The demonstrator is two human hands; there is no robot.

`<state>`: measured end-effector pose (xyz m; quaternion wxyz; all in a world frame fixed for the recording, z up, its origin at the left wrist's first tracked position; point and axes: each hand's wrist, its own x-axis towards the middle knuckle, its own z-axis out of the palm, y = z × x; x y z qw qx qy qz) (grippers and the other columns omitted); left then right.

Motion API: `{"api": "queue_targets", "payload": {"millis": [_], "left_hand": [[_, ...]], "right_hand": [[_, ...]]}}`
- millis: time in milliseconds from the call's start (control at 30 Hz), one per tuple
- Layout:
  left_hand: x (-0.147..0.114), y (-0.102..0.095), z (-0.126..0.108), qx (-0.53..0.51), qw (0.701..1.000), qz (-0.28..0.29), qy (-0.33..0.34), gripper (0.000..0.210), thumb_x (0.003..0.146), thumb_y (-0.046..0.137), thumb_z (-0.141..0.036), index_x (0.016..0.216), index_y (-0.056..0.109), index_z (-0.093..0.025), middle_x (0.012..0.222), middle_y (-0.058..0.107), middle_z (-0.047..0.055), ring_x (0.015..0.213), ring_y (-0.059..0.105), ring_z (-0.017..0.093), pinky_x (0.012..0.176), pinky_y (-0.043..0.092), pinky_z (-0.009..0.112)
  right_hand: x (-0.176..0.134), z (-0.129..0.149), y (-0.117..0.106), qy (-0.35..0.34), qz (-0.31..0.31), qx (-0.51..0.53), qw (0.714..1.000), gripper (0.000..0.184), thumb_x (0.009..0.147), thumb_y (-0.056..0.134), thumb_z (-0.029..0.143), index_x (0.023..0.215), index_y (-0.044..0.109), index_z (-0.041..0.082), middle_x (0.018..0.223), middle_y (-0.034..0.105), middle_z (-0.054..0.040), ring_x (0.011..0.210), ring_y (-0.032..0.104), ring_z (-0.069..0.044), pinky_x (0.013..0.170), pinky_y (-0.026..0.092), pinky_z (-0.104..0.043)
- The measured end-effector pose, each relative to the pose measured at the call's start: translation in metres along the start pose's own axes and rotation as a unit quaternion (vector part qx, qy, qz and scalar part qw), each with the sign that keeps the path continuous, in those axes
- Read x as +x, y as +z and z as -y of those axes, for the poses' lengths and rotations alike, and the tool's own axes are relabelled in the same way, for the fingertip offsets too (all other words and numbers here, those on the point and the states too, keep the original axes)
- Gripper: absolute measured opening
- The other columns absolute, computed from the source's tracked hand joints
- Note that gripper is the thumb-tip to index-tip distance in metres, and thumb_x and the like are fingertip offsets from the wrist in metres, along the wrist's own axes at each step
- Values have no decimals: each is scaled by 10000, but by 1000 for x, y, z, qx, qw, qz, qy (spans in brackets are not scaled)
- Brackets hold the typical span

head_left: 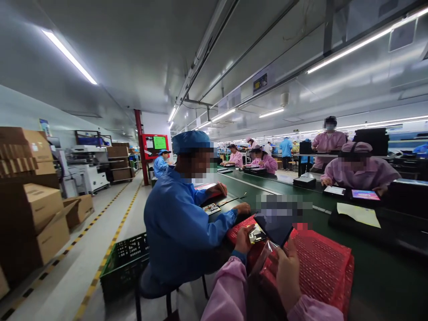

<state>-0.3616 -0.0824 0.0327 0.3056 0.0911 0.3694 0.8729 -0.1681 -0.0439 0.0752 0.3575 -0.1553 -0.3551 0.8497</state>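
Factory hall w/ strip lights; long green counter (pixel 384 267) runs down the line, workers seated along both sides. At the near edge, left hand (pixel 243 238) in a pink sleeve has its fingers closed on a small yellowish part (pixel 257 233), touching the corner of a dark tablet (pixel 276 227). Right hand (pixel 288 272) grips the tablet from below, over red mesh bags (pixel 321 263). Person in blue coat (pixel 177 223) sits just beside, on left. Green crate (pixel 123 263) on floor.

Your dark flat panel (pixel 276 227) lies above the red mesh bags (pixel 321 263) on the table (pixel 384 267); the green plastic crate (pixel 123 263) sits on the floor to the left.
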Motion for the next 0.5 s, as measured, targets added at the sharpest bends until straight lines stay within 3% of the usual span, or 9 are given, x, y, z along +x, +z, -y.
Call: {"api": "queue_targets", "payload": {"millis": [300, 500], "left_hand": [[12, -12, 7, -8, 1000, 4, -10, 288, 928, 592, -359, 1126, 614, -151, 1091, 667, 72, 888, 664, 188, 757, 577, 377], [21, -21, 11, 1, 1000, 15, -14, 292, 926, 595, -354, 1136, 609, -151, 1091, 661, 73, 877, 660, 185, 746, 577, 370]], "right_hand": [[6, -6, -2, 3, -10, 9, 1000, 865, 500, 806, 400, 1299, 487, 308, 851, 695, 24, 705, 702, -244, 497, 547, -259], [2, -7, -4, 28, -16, -5, 999, 892, 515, 777, 406, 1342, 454, 323, 888, 699, -7, 677, 696, -249, 435, 494, -231]]}}
